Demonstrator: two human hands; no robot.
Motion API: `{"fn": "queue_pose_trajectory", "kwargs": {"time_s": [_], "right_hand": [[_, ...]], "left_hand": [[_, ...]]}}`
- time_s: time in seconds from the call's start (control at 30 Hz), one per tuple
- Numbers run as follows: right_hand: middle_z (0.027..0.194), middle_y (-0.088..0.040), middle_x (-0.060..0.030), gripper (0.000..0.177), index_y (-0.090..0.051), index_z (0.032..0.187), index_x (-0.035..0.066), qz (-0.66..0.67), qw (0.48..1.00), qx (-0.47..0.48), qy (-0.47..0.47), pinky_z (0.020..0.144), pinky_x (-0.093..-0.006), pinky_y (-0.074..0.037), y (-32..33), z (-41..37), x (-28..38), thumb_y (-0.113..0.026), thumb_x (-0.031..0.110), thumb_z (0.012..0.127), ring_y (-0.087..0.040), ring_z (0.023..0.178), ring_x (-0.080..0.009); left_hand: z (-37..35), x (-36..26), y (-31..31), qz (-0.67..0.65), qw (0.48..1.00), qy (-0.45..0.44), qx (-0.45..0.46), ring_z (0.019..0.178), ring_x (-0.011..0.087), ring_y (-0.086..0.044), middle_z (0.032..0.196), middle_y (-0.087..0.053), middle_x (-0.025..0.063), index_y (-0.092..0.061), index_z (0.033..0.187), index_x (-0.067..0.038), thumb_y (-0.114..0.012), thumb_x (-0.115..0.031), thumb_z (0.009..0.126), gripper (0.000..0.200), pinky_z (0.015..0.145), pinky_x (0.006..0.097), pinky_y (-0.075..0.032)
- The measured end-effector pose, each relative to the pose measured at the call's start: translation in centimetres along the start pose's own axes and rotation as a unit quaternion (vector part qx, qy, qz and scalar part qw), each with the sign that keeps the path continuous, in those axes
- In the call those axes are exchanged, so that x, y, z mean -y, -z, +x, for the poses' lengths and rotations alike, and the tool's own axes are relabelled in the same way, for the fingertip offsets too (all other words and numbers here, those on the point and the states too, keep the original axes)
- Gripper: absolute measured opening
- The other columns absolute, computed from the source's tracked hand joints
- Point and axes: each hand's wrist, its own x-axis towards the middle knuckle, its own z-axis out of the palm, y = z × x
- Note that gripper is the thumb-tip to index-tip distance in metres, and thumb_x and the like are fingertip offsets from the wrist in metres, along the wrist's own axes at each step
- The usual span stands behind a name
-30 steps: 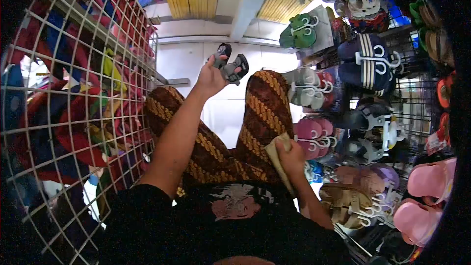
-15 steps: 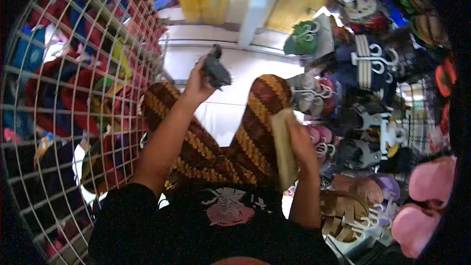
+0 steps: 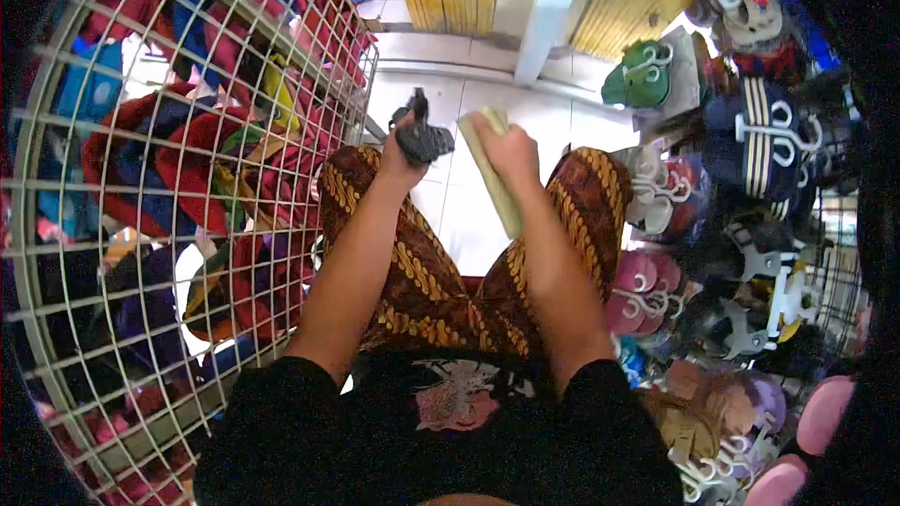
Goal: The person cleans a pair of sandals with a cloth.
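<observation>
My left hand is closed around a black object that looks like a sandal, held above the floor over my left knee. Its exact shape is partly hidden by my fingers and smeared a little. My right hand grips a pale yellow-beige folded cloth, a long flat strip that slants down toward my lap. The cloth is close to the black sandal, with a narrow gap between them. Both hands are over the space between my knees, which are covered by brown and gold patterned trousers.
A wire grid rack with colourful footwear behind it stands close on my left. On the right hang many sandals on white hooks, among them a green pair and a striped dark pair. White floor tiles lie ahead.
My right hand has moved up and left with the cloth, from beside my right thigh to near the black sandal. My left hand keeps hold of the sandal. The view has shifted.
</observation>
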Motion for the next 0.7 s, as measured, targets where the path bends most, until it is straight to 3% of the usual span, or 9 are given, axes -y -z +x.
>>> {"fn": "queue_pose_trajectory", "kwargs": {"time_s": [0.03,0.13,0.17,0.2,0.37,0.47,0.53,0.6,0.7], "right_hand": [[0.086,-0.071,-0.0237,0.08,-0.069,0.098,-0.007,0.064,0.997,0.004,0.033,0.076,-0.0411,-0.055,0.2,-0.1,0.1,-0.062,0.071,0.079,-0.072,0.085,-0.0333],[0.085,-0.07,-0.0247,0.074,-0.071,0.09,-0.003,0.153,0.98,0.015,0.123,0.073,-0.0464,-0.055,-0.3,-1.3,1.5,-0.069,0.069,0.073,-0.069,0.079,-0.0395],[0.081,-0.069,-0.0207,0.066,-0.072,0.088,0.0,0.095,0.953,-0.026,0.286,0.072,-0.0461,-0.054,-0.2,-1.7,1.4,-0.074,0.064,0.07,-0.067,0.075,-0.0384],[0.079,-0.068,-0.0192,0.061,-0.073,0.084,0.002,-0.049,0.947,-0.081,0.306,0.072,-0.0453,-0.054,-1.4,-1.6,1.5,-0.074,0.061,0.07,-0.067,0.075,-0.038],[0.073,-0.07,-0.0193,0.063,-0.071,0.072,0.0,0.063,0.998,-0.008,0.025,0.067,-0.0413,-0.054,-1.9,0.4,3.0,-0.069,0.063,0.077,-0.07,0.07,-0.0321],[0.07,-0.068,-0.0209,0.065,-0.071,0.072,-0.001,0.168,0.983,0.025,-0.062,0.065,-0.0408,-0.054,-0.3,2.8,1.9,-0.068,0.064,0.078,-0.071,0.07,-0.0315],[0.073,-0.069,-0.0232,0.072,-0.071,0.079,-0.006,0.142,0.986,0.047,0.077,0.069,-0.0414,-0.054,0.3,2.4,2.7,-0.069,0.065,0.077,-0.071,0.075,-0.0353],[0.075,-0.069,-0.0255,0.077,-0.071,0.081,-0.008,0.088,0.992,0.027,0.085,0.071,-0.0424,-0.055,-1.1,2.8,2.7,-0.068,0.068,0.075,-0.071,0.076,-0.0373],[0.076,-0.068,-0.0271,0.082,-0.07,0.081,-0.01,0.07,0.996,0.005,-0.05,0.075,-0.0434,-0.054,-2.6,4.7,0.8,-0.068,0.072,0.072,-0.07,0.079,-0.0384]], "left_hand": [[1.1,-0.2,0.1,-0.039,0.998,-0.003,-0.049,0.079,0.0231,-0.067,0.088,-0.066,0.0046,-0.06,0.102,-0.013,-0.063,-0.033,0.09,0.023,0.078,0.0384,-0.056],[1.6,-0.7,-0.9,-0.057,0.998,-0.013,0.034,0.084,0.024,-0.066,0.089,-0.067,0.0077,-0.061,0.1,-0.013,-0.063,-0.036,0.088,0.026,0.083,0.039,-0.054],[1.7,-0.6,-1.6,-0.044,0.998,-0.007,0.043,0.084,0.0239,-0.066,0.09,-0.068,0.0077,-0.062,0.1,-0.013,-0.063,-0.035,0.087,0.025,0.083,0.0385,-0.054],[1.4,-0.3,-2.0,-0.031,0.998,0.0,0.048,0.085,0.0237,-0.066,0.09,-0.068,0.0077,-0.062,0.099,-0.013,-0.063,-0.035,0.087,0.025,0.084,0.038,-0.055],[3.9,0.9,-1.6,-0.088,0.995,0.044,0.004,0.085,0.0219,-0.066,0.09,-0.069,0.0048,-0.065,0.096,-0.013,-0.063,-0.033,0.086,0.023,0.082,0.0367,-0.055],[5.4,1.5,-0.9,-0.09,0.994,0.038,-0.056,0.083,0.0216,-0.067,0.089,-0.069,0.0041,-0.066,0.095,-0.013,-0.063,-0.032,0.086,0.021,0.081,0.0365,-0.055],[4.6,1.0,-3.9,-0.083,0.994,0.034,-0.063,0.074,0.0219,-0.066,0.081,-0.068,0.0029,-0.065,0.081,-0.015,-0.063,-0.028,0.087,0.014,0.076,0.0377,-0.056],[6.8,1.5,0.1,-0.119,0.99,0.036,-0.061,0.073,0.0213,-0.066,0.076,-0.067,0.0029,-0.062,0.072,-0.016,-0.064,-0.028,0.086,0.018,0.076,0.0389,-0.056],[5.7,0.6,-1.7,-0.114,0.992,-0.025,-0.051,0.072,0.0197,-0.065,0.071,-0.064,0.0012,-0.059,0.068,-0.017,-0.065,-0.029,0.086,0.022,0.074,0.0378,-0.055]]}}
